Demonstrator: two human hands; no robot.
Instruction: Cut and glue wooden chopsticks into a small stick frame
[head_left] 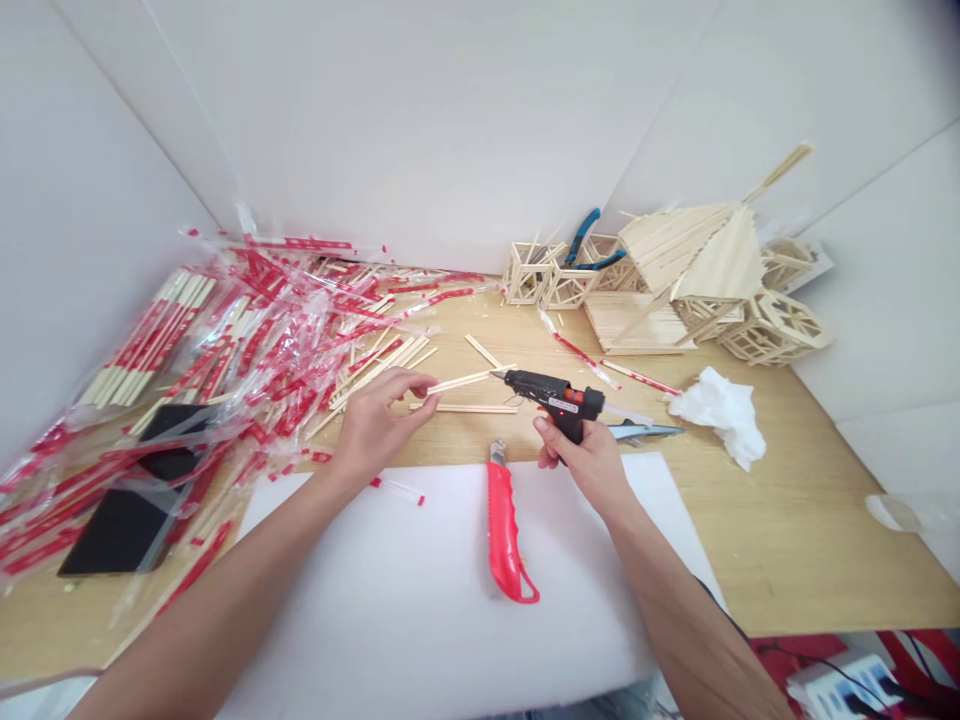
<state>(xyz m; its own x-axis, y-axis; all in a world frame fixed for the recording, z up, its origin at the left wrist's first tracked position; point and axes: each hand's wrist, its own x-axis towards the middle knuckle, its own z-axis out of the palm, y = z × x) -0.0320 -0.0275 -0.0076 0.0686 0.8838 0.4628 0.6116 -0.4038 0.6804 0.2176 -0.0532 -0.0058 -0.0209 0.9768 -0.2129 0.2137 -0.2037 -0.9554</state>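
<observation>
Near the back edge of the desk, wooden frames stand as open boxes; one pair of blue-handled pliers seems to sit in one, though clutter hides which; toward the left edge, plastic sleeves hold chopsticks; mid-desk, the right hand grips one glue gun, its long axis roughly along the back edge, nozzle aimed left; the left hand pinches a wooden stick, its end at the nozzle.
</observation>
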